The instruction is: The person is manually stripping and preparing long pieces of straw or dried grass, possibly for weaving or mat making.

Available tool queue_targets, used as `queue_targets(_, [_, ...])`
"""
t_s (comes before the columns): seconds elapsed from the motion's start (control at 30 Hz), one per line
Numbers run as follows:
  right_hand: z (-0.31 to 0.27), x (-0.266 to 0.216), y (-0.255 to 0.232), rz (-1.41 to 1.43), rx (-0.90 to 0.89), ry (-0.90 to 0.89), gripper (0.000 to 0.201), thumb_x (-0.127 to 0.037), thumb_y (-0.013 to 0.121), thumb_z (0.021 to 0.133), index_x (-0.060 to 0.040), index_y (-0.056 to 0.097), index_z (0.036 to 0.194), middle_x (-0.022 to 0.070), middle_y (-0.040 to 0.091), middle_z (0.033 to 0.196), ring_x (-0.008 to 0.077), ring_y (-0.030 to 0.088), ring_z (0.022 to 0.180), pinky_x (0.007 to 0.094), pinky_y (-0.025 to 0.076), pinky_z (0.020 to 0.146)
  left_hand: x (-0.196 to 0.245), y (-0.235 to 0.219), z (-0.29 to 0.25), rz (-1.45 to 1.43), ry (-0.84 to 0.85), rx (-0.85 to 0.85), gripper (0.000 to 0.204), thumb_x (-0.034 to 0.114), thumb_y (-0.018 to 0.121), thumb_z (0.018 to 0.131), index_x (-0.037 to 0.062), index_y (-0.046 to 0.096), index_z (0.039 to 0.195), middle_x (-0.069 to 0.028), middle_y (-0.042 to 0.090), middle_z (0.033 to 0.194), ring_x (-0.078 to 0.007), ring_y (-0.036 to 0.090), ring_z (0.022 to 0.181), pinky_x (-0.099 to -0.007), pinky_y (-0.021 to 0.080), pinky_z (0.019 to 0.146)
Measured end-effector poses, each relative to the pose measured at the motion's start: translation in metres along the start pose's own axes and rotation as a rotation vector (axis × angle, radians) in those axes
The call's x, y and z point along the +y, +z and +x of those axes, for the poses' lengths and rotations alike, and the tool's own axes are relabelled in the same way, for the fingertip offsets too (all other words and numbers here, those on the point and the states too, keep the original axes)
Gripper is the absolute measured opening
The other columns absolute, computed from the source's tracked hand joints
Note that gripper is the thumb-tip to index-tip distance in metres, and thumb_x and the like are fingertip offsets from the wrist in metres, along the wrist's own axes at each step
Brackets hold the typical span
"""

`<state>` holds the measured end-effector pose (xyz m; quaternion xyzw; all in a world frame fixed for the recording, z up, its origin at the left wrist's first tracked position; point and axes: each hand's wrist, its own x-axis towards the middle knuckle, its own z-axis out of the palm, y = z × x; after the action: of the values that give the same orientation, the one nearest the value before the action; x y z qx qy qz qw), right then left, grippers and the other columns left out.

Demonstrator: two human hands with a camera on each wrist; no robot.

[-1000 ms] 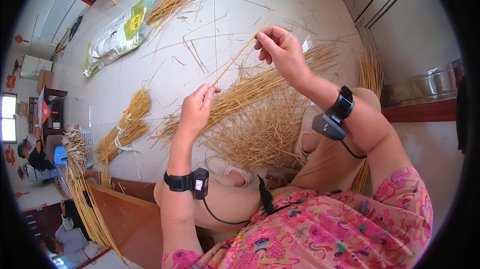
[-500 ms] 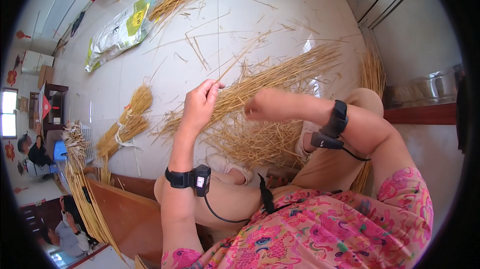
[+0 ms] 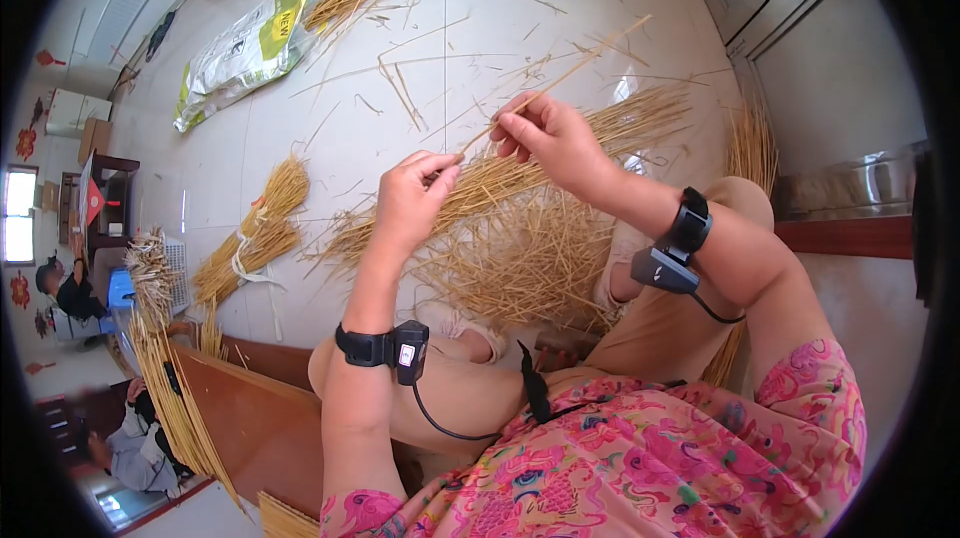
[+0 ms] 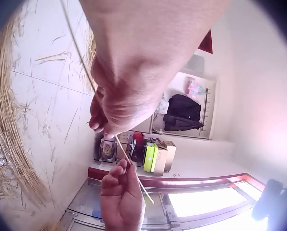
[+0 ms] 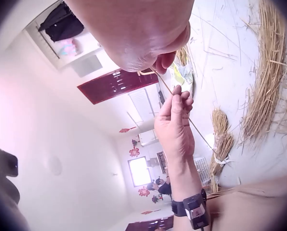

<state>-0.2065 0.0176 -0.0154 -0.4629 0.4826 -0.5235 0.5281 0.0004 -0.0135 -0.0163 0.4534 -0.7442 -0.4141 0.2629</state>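
One thin straw stalk (image 3: 575, 68) runs between the two hands in the head view, sloping up to the right. My left hand (image 3: 410, 200) pinches its lower end between thumb and fingers. Close by at the upper right, my right hand (image 3: 552, 143) pinches the same stalk, whose far part sticks out beyond the fingers. In the left wrist view the stalk (image 4: 78, 45) passes through the near left hand (image 4: 122, 101) to the right hand (image 4: 122, 197). The right wrist view shows the left hand (image 5: 176, 132) holding the stalk (image 5: 201, 134).
Below the hands lie a long straw bundle (image 3: 480, 188) and a loose straw heap (image 3: 530, 268). Farther off are a tied bundle (image 3: 250, 238), a bag of straw (image 3: 250, 53) and scattered stalks. A wooden board (image 3: 250, 418) stands at the lower left; two people sit beyond.
My right hand went down toward my left hand, then back up and out, and now pinches the stalk nearer my left hand than a second ago. My left hand has shifted slightly right.
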Motion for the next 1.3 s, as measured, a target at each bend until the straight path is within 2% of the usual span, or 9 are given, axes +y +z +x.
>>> queue_targets(0.23, [0.016,-0.016,-0.022,0.024,0.303,-0.003,0.02,-0.018,0.045,0.097,0.0008,0.05,0.099,0.0093,0.063,0.09,0.0123,0.061,0.07,0.0228,0.046,0.057,-0.018,-0.02,0.009,0.215,0.054,0.456,0.023,0.012,0.057,0.089,0.0014,0.065,0.107,-0.0119,0.067,0.1,-0.0159,0.063,0.087,-0.0265,0.048,0.08])
queue_targets(0.33, [0.022,-0.024,-0.034,0.007,0.398,-0.029,0.022,-0.02,0.044,0.097,0.0012,0.049,0.099,0.0113,0.063,0.093,0.0132,0.061,0.071,0.0236,0.047,0.058,-0.024,-0.039,0.013,0.139,0.043,0.661,0.029,0.014,0.047,0.095,-0.0031,0.06,0.114,-0.0129,0.065,0.109,-0.0178,0.06,0.102,-0.0276,0.045,0.089])
queue_targets(0.43, [0.029,-0.03,-0.051,0.12,0.465,-0.046,0.019,-0.019,0.043,0.097,-0.0006,0.049,0.096,0.0121,0.063,0.091,0.0141,0.061,0.07,0.0242,0.047,0.058,-0.041,-0.064,0.018,-0.061,-0.041,0.803,0.033,0.014,0.045,0.096,-0.0076,0.055,0.118,-0.0165,0.063,0.113,-0.0206,0.059,0.105,-0.0293,0.044,0.092])
queue_targets(0.67, [0.045,-0.071,-0.148,0.052,0.707,-0.307,0.019,-0.018,0.039,0.096,-0.0008,0.046,0.093,0.0137,0.063,0.084,0.0162,0.061,0.06,0.026,0.047,0.049,-0.067,-0.105,0.007,-0.038,-0.183,0.913,0.032,0.014,0.046,0.094,-0.0085,0.059,0.113,-0.0164,0.066,0.107,-0.0191,0.063,0.098,-0.0278,0.046,0.087])
queue_targets(0.87, [0.025,-0.101,-0.208,0.035,1.002,-0.549,0.016,-0.013,0.039,0.096,0.0009,0.047,0.094,0.0155,0.063,0.086,0.0193,0.065,0.066,0.0257,0.052,0.052,-0.066,-0.103,0.007,0.136,-0.211,0.896,0.029,0.015,0.049,0.092,-0.0041,0.063,0.108,-0.0189,0.066,0.103,-0.0189,0.064,0.088,-0.0294,0.046,0.084])
queue_targets(0.97, [0.003,-0.125,-0.229,0.039,1.056,-0.777,0.015,-0.011,0.037,0.096,0.0017,0.046,0.093,0.0172,0.062,0.089,0.0227,0.067,0.071,0.028,0.054,0.057,-0.049,-0.096,0.006,0.378,-0.428,0.302,0.033,0.017,0.054,0.089,-0.0007,0.058,0.117,-0.0198,0.066,0.103,-0.0224,0.064,0.086,-0.0311,0.046,0.083])
queue_targets(1.07, [-0.032,-0.159,-0.245,-0.216,0.978,-1.01,0.015,-0.01,0.035,0.097,0.0034,0.04,0.099,0.0234,0.061,0.091,0.031,0.065,0.078,0.0353,0.057,0.071,-0.049,-0.055,-0.001,0.354,-0.274,-0.318,0.045,0.018,0.059,0.085,0.0015,0.05,0.126,-0.0205,0.061,0.112,-0.028,0.06,0.097,-0.0332,0.044,0.088])
queue_targets(1.17, [-0.065,-0.215,-0.229,-0.493,1.123,-1.213,0.024,-0.015,0.038,0.095,0.0042,0.053,0.098,0.0135,0.06,0.073,0.026,0.059,0.059,0.0374,0.052,0.06,-0.061,-0.017,-0.006,0.53,-0.09,-0.585,0.055,0.018,0.062,0.082,0.0028,0.043,0.131,-0.0215,0.054,0.12,-0.0327,0.053,0.109,-0.0355,0.041,0.094])
queue_targets(1.3, [-0.122,-0.289,-0.258,-1.11,1.138,-1.383,0.025,-0.014,0.033,0.097,0.0049,0.05,0.097,0.0117,0.059,0.072,0.0264,0.058,0.056,0.0388,0.05,0.056,-0.05,0.0,-0.006,0.561,-0.014,-0.525,0.052,0.019,0.063,0.082,0.0023,0.047,0.128,-0.0232,0.051,0.121,-0.0349,0.048,0.114,-0.0376,0.038,0.098])
